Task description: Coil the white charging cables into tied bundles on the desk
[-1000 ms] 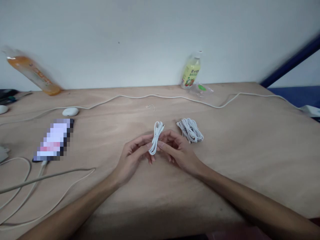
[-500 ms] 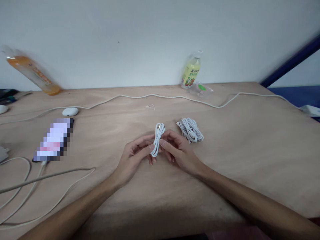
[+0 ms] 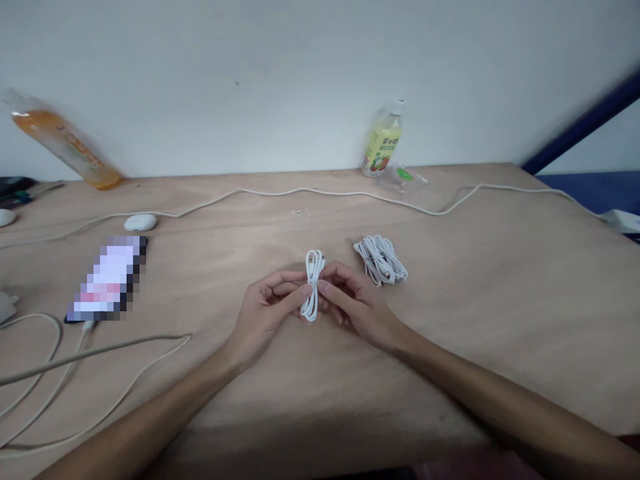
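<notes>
A white USB cable (image 3: 311, 305), coiled into a narrow bundle and cinched at its middle, is held up between both hands. My left hand (image 3: 270, 310) pinches it from the left, with the thumb near its middle. From the right, my right hand (image 3: 357, 300) grips the same spot with thumb and fingers. A metal plug end shows near the top of the coil. To the right of my right hand lies a pile of similar coiled white cables (image 3: 381, 260) on the wooden table (image 3: 480, 293).
A long white cord (image 3: 310, 191) runs across the back. Behind it stand a yellow drink bottle (image 3: 384, 143) and clear plastic packaging (image 3: 404, 179). Left are an orange bottle (image 3: 70, 150), a white case (image 3: 141, 222), a phone (image 3: 107, 277) and loose cables. Small tie scraps (image 3: 301, 213) lie mid-table.
The coiled cable has turned slightly more upright and dropped a little between my fingers. Both hands stay in nearly the same place, and the pile has not moved.
</notes>
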`<control>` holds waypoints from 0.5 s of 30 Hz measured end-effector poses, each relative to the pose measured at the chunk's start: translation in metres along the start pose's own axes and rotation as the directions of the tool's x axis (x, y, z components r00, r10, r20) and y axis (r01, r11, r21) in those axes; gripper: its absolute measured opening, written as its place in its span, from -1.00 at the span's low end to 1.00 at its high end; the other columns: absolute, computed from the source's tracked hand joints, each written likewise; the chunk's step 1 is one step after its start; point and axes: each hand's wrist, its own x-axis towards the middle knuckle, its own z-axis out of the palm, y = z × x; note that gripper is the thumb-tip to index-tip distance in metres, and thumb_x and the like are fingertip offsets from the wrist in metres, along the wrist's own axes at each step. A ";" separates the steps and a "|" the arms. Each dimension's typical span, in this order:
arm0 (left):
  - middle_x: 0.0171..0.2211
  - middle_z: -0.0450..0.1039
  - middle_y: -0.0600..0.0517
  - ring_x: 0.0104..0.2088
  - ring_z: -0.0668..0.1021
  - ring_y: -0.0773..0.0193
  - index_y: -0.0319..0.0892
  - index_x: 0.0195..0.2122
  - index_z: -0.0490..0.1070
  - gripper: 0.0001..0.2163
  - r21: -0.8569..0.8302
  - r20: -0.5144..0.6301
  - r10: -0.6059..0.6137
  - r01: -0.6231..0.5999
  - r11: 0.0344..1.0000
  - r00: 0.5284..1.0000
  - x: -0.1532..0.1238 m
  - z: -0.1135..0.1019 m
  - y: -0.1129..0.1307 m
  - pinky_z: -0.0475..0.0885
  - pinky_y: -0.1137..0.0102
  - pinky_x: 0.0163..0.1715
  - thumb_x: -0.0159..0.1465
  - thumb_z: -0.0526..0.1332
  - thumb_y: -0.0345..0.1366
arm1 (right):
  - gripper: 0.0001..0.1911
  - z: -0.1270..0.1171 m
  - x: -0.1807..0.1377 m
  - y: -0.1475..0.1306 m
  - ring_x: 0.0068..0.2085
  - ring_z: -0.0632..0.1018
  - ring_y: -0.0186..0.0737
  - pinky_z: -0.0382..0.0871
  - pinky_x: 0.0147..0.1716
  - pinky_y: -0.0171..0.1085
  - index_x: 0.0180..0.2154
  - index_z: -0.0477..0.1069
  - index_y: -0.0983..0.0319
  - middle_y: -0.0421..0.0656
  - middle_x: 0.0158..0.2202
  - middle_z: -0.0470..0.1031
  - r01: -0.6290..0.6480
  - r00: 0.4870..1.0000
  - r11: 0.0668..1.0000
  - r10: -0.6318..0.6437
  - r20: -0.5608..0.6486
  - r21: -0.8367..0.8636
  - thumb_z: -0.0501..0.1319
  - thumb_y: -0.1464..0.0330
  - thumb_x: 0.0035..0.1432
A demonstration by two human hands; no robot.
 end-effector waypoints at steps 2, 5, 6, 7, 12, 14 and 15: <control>-0.40 0.72 -0.02 -0.36 0.71 0.18 -0.24 -0.08 0.69 -0.60 0.012 -0.017 0.014 -0.014 1.000 1.000 0.000 0.000 0.000 0.64 0.35 -0.31 0.16 0.61 -0.11 | -0.63 0.000 0.000 0.000 -0.57 0.28 -0.45 0.12 -0.62 -0.38 -0.18 0.47 0.17 -0.32 -0.43 0.44 0.004 1.000 1.000 -0.004 0.012 0.004 0.35 0.00 0.41; -0.40 0.73 -0.01 -0.37 0.71 0.21 -0.22 -0.10 0.69 -0.64 0.027 -0.028 0.035 -0.035 0.999 0.999 0.000 0.000 0.001 0.62 0.36 -0.30 0.15 0.62 -0.15 | -0.65 -0.001 0.000 0.000 -0.57 0.28 -0.44 0.13 -0.63 -0.38 -0.18 0.48 0.17 -0.32 -0.42 0.44 0.000 1.000 1.000 0.000 0.017 0.008 0.34 0.02 0.42; -0.39 0.73 0.00 -0.38 0.70 0.22 -0.22 -0.11 0.69 -0.64 0.035 -0.034 0.042 -0.040 0.999 0.999 0.000 0.000 0.001 0.61 0.37 -0.30 0.15 0.62 -0.16 | -0.65 -0.001 0.000 0.000 -0.58 0.27 -0.44 0.13 -0.63 -0.38 -0.18 0.48 0.17 -0.32 -0.42 0.43 -0.004 1.000 1.000 0.004 0.017 0.010 0.34 0.01 0.41; -0.38 0.74 -0.01 -0.38 0.70 0.23 -0.21 -0.11 0.69 -0.65 0.045 -0.041 0.046 -0.044 0.998 0.998 0.000 0.000 0.000 0.60 0.38 -0.30 0.15 0.61 -0.17 | -0.65 -0.001 0.000 0.000 -0.58 0.28 -0.44 0.13 -0.63 -0.38 -0.18 0.48 0.16 -0.33 -0.43 0.42 -0.008 1.000 1.000 0.007 0.017 0.012 0.34 0.01 0.41; -0.34 0.75 0.00 -0.37 0.68 0.27 -0.19 -0.12 0.69 -0.68 0.064 -0.056 0.068 -0.065 0.996 0.996 0.001 0.000 -0.002 0.57 0.40 -0.28 0.15 0.60 -0.19 | -0.65 -0.001 0.000 0.000 -0.58 0.28 -0.43 0.12 -0.62 -0.37 -0.16 0.49 0.17 -0.33 -0.44 0.39 -0.014 1.000 1.000 0.014 0.017 0.002 0.33 0.01 0.42; -0.34 0.74 0.00 -0.36 0.67 0.27 -0.18 -0.13 0.71 -0.70 0.071 -0.063 0.081 -0.076 0.995 0.995 0.001 0.000 -0.002 0.57 0.39 -0.27 0.15 0.60 -0.19 | -0.65 -0.001 0.000 0.001 -0.58 0.28 -0.43 0.13 -0.62 -0.37 -0.15 0.51 0.17 -0.33 -0.45 0.39 -0.015 1.000 1.000 0.015 0.013 -0.012 0.32 0.00 0.43; -0.33 0.75 0.00 -0.35 0.67 0.27 -0.17 -0.14 0.71 -0.70 0.076 -0.067 0.084 -0.079 0.994 0.994 0.001 0.000 -0.002 0.57 0.39 -0.26 0.15 0.60 -0.19 | -0.65 -0.002 0.000 0.001 -0.58 0.28 -0.43 0.13 -0.62 -0.37 -0.15 0.51 0.16 -0.33 -0.46 0.39 -0.013 1.000 1.000 0.014 0.013 -0.016 0.31 0.01 0.43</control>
